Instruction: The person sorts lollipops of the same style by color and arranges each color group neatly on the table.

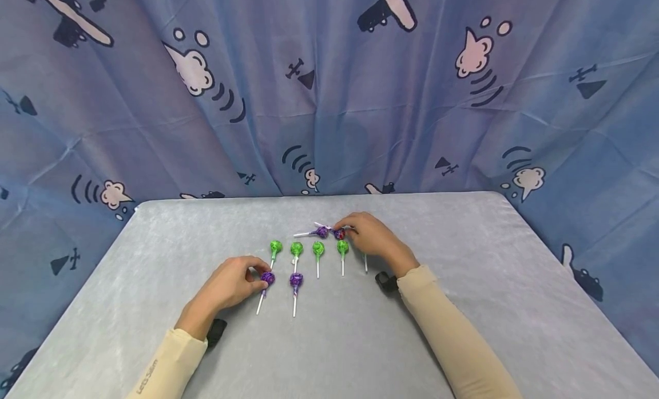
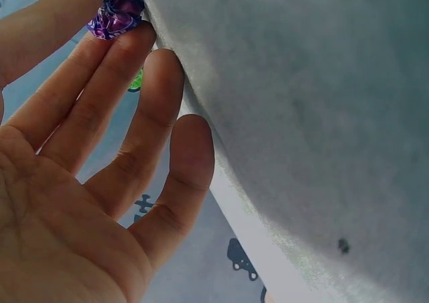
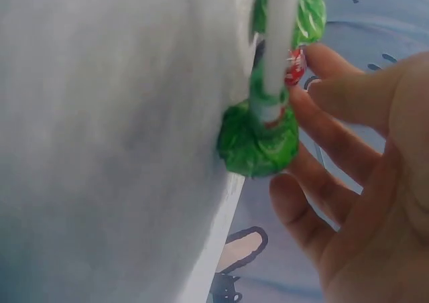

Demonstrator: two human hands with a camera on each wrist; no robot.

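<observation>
My left hand (image 1: 234, 281) pinches a purple-wrapped lollipop (image 1: 267, 278) between thumb and fingertips, its white stick pointing toward me. In the left wrist view, the purple wrapper (image 2: 119, 11) shows between thumb and fingers. At the back, my right hand (image 1: 373, 236) has thumb and index finger at a purple-and-red lollipop (image 1: 339, 234); its red part (image 3: 294, 67) shows at the fingertips in the right wrist view. Just left of it lies another purple lollipop (image 1: 321, 232), stick to the left. A second upright-laid purple lollipop (image 1: 296, 280) rests right of my left hand.
Several green lollipops (image 1: 318, 249) lie in a row across the grey-covered table (image 1: 463, 330), sticks toward me. One stick (image 1: 366, 263) shows under my right hand, its head hidden. A blue patterned curtain (image 1: 329, 101) hangs behind the table.
</observation>
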